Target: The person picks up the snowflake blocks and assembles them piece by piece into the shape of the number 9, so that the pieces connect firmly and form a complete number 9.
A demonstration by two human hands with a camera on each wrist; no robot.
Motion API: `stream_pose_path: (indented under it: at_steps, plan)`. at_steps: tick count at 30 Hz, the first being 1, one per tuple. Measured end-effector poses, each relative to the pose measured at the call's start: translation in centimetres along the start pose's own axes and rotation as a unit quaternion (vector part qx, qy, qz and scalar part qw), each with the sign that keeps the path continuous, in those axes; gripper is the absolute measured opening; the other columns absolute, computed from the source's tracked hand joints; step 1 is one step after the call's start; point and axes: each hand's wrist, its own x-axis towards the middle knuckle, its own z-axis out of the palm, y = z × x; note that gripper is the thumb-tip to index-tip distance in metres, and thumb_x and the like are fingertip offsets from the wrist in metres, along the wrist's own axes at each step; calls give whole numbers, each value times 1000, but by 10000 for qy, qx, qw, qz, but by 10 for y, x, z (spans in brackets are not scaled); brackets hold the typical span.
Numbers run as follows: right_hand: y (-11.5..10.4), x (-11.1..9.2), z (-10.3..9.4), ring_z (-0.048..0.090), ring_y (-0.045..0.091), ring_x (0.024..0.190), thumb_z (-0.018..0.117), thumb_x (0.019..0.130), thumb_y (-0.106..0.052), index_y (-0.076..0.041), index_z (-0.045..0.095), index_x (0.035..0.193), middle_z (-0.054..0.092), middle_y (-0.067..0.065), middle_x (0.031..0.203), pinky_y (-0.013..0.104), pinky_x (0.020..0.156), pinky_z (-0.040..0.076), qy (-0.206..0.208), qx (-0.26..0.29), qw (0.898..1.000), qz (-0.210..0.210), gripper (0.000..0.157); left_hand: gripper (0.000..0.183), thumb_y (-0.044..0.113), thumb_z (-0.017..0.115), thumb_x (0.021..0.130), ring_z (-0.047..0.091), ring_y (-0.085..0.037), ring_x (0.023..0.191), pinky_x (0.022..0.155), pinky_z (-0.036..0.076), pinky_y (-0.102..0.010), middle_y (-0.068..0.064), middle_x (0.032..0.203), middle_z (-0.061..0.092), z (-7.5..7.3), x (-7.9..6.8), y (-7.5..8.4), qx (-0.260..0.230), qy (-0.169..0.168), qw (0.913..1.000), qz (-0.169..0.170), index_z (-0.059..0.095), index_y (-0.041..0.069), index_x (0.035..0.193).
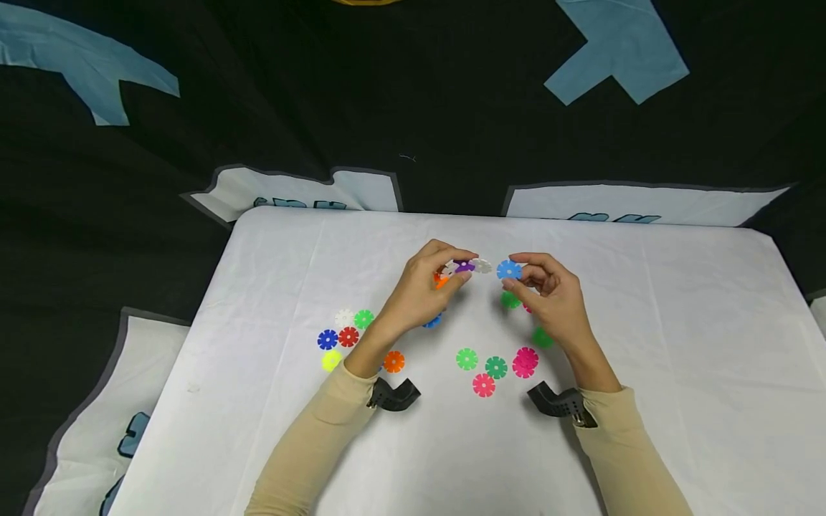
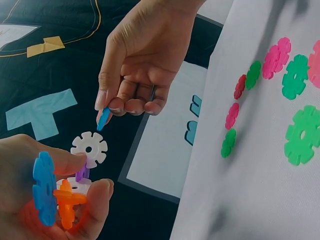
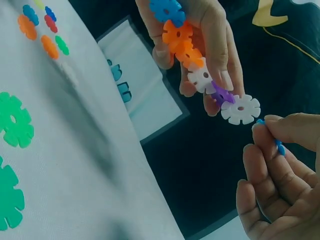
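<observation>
My left hand (image 1: 422,287) grips a chain of joined snowflake discs above the table. In the right wrist view the chain runs from a blue disc (image 3: 167,10) through orange discs (image 3: 177,36), a white disc (image 3: 201,76) and a purple disc (image 3: 221,94) to a white end disc (image 3: 241,109). A single light blue snowflake disc (image 1: 509,269) is pinched between thumb and index finger of my right hand (image 1: 551,294). It is close to the white end disc, seen edge-on in the left wrist view. Whether the two touch is hard to tell.
On the white table (image 1: 413,459) lie loose discs: a red disc (image 1: 348,337) among several at left, an orange disc (image 1: 393,361) by the left forearm, and a pink disc (image 1: 484,385) with green ones in front. More green discs (image 1: 543,337) lie under the right hand.
</observation>
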Motion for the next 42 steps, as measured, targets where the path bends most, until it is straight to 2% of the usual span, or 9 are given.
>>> stream_pose_path:
  at_steps: [12,15,21,25,31,34,42]
  plan:
    - [1,-1,1,54,7,68,70,88,-2,6,59,122,63,-7,78,18,61,43,-41,-34,9998,206,36,26,16,66,94,52,-15,93,80,45,-28,-4,112,59,2,-1,1,75,-27,10000,50,69,13,119]
    - [0,-1,2,55,9,67,70,89,-3,5,59,122,64,-7,79,18,59,42,2,-26,9997,245,36,31,16,67,94,51,-16,91,78,44,-27,-5,113,59,2,0,2,110,-23,9999,22,67,11,124]
    - [-2,0,3,58,10,68,71,88,-4,6,59,121,65,-7,79,16,61,45,129,16,9995,286,36,39,17,68,93,51,-17,91,78,45,-27,-6,114,60,4,0,4,205,-19,9998,-46,62,9,131]
    - [-2,-1,3,54,9,66,71,88,-4,5,60,121,63,-6,77,17,60,44,120,-24,9996,256,36,32,17,68,93,53,-17,93,80,46,-27,-6,115,59,5,0,4,194,-54,9998,-46,66,9,124]
    - [-2,-2,5,57,8,70,74,86,-7,3,63,120,63,-6,77,16,73,48,9,-314,9993,193,37,21,19,66,94,56,-15,98,84,49,-29,-5,112,61,5,-1,4,133,-8,9999,33,71,11,113]
    - [-1,-2,6,57,7,70,75,86,-7,3,63,120,63,-6,76,16,74,48,-20,-363,9992,171,37,18,20,65,95,58,-14,97,84,50,-28,-4,109,63,4,0,4,-6,31,10000,63,72,11,109]
    - [-2,-2,9,62,12,71,74,85,-2,3,62,119,66,-6,77,18,74,51,-151,-273,9995,64,37,15,25,67,94,59,-15,78,62,53,-24,2,96,71,3,0,1,-346,295,9989,-96,73,14,101]
